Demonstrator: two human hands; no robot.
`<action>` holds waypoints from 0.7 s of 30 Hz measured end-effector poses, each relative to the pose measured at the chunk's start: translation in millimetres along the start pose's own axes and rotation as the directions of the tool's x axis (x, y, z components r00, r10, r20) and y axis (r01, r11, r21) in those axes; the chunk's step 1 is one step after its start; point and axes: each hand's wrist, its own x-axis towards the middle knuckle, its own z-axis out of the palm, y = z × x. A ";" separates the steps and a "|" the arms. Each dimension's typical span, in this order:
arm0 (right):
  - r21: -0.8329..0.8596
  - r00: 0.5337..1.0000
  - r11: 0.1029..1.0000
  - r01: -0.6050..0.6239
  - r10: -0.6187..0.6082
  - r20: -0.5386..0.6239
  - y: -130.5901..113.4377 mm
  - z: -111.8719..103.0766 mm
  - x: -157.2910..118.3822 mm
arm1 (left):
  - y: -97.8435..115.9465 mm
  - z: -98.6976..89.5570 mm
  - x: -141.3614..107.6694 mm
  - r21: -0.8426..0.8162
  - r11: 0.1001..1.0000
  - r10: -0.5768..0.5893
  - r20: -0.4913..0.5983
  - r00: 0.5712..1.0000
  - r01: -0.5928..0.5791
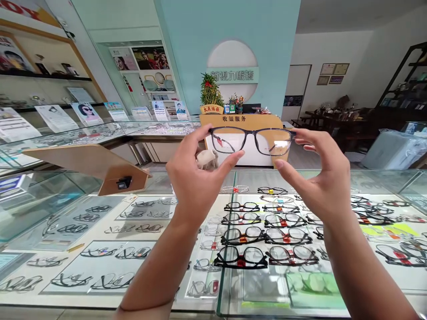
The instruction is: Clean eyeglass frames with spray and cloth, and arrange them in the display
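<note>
A pair of dark-framed eyeglasses (251,132) is held up in front of me, lenses upright. My left hand (200,175) grips the left end of the frame, its thumb near the lower rim, and a crumpled light cloth (207,159) is tucked in the same fingers. At the other end, my right hand (320,173) pinches the right corner of the frame, its thumb held below the lens. Beneath both hands, several black-framed eyeglasses (240,258) lie in rows inside the glass display case (235,184).
A wooden-framed mirror or stand (90,162) leans over the counter at left. Across the aisle is a wooden cashier desk (273,119) with a plant (211,93) on it. A plastic-wrapped grey object (393,149) stands at right. Printed cards (87,113) line the far-left counter.
</note>
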 end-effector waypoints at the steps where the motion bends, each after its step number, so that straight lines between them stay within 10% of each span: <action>1: -0.011 1.000 1.000 0.004 -0.005 -0.006 0.4 2.5 -0.7 | 0.2 0.4 0.3 0.002 1.000 -0.008 0.004 1.000 0.008; 21: -0.039 0.990 0.989 -0.142 0.142 -0.013 4.7 9.6 -1.7 | -9.1 7.5 -1.4 -0.050 0.997 -0.053 0.095 0.994 0.057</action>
